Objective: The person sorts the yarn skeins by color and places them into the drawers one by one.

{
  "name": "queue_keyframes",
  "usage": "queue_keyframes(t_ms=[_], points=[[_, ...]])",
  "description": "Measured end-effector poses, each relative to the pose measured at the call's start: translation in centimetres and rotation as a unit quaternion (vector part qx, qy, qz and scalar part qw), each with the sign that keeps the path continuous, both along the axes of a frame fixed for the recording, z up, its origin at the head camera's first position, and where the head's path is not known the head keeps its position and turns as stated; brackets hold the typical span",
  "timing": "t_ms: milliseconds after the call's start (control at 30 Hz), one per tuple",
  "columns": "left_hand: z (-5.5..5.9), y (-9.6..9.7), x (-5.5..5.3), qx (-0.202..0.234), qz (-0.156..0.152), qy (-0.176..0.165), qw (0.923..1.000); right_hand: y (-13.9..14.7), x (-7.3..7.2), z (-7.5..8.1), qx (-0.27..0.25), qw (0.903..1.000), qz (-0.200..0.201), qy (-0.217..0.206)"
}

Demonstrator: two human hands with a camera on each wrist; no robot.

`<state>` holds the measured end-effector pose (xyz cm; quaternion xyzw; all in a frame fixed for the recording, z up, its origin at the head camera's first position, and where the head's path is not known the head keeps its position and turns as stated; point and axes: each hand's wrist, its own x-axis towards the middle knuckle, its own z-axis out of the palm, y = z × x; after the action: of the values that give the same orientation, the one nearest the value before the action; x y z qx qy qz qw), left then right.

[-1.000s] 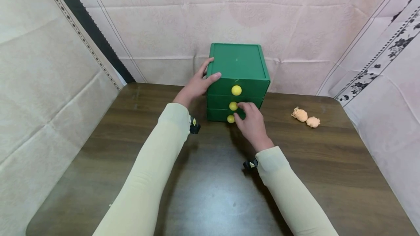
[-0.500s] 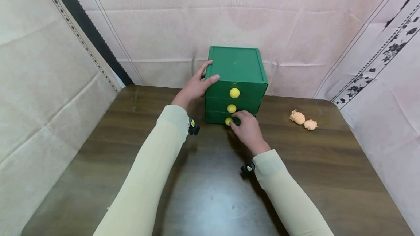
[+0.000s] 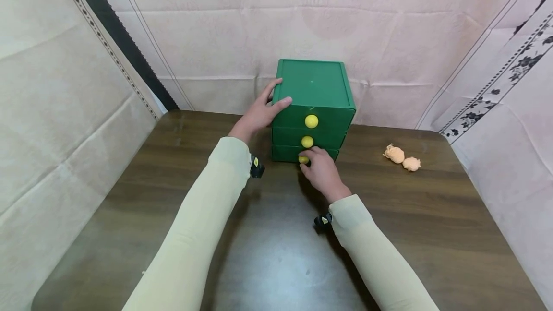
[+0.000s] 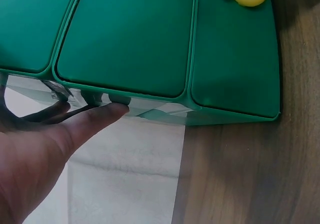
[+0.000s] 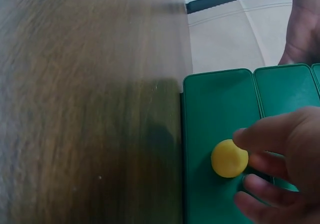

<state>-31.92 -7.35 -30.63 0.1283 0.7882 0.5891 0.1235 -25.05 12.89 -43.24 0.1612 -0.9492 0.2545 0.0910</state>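
Observation:
A green cabinet (image 3: 314,83) with three drawers stands at the back of the table, each drawer front bearing a round yellow knob. My left hand (image 3: 258,112) rests against the cabinet's left side, its fingers extended along the wall and its thumb at the top front edge. In the left wrist view, those fingers (image 4: 95,121) touch the side wall. Low at the front, my right hand (image 3: 321,171) pinches the bottom drawer's yellow knob (image 5: 229,159) between thumb and fingers. The middle knob (image 3: 307,141) and top knob (image 3: 311,121) are untouched. All three drawer fronts sit flush.
Two small peach-coloured knobbly objects (image 3: 394,153) lie side by side on the table, right of the cabinet. The brown wooden table (image 3: 276,253) ends just behind the cabinet, where a pale patterned cloth (image 3: 207,37) hangs. More cloth hangs at both sides.
My right hand has moved down from beside the middle and bottom knobs and now has its fingers round the bottom knob. The left hand stays on the cabinet's side.

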Motion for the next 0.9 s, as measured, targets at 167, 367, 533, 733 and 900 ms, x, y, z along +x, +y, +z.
queue_keyframes(t_ms=[167,367,533,733,900], points=[[0.04,-0.01,-0.01,-0.001,0.003,-0.002,1.0,-0.39,-0.1,-0.01,0.012,0.9999,0.001,-0.008],[-0.02,0.07,-0.1,-0.002,0.004,-0.004,1.0,-0.65,-0.29,-0.27,0.026,0.9997,0.0,0.004],[-0.09,0.13,-0.12,-0.003,0.006,-0.002,1.0,-0.65,-0.28,-0.33,0.031,0.9994,-0.002,0.014],[-0.33,0.08,-0.28,-0.004,0.008,-0.002,1.0,-0.66,-0.37,-0.54,0.043,0.9989,-0.003,0.021],[-0.4,0.03,-0.31,-0.003,0.01,-0.004,0.9999,-0.58,-0.53,-0.59,0.054,0.9977,0.005,0.04]])
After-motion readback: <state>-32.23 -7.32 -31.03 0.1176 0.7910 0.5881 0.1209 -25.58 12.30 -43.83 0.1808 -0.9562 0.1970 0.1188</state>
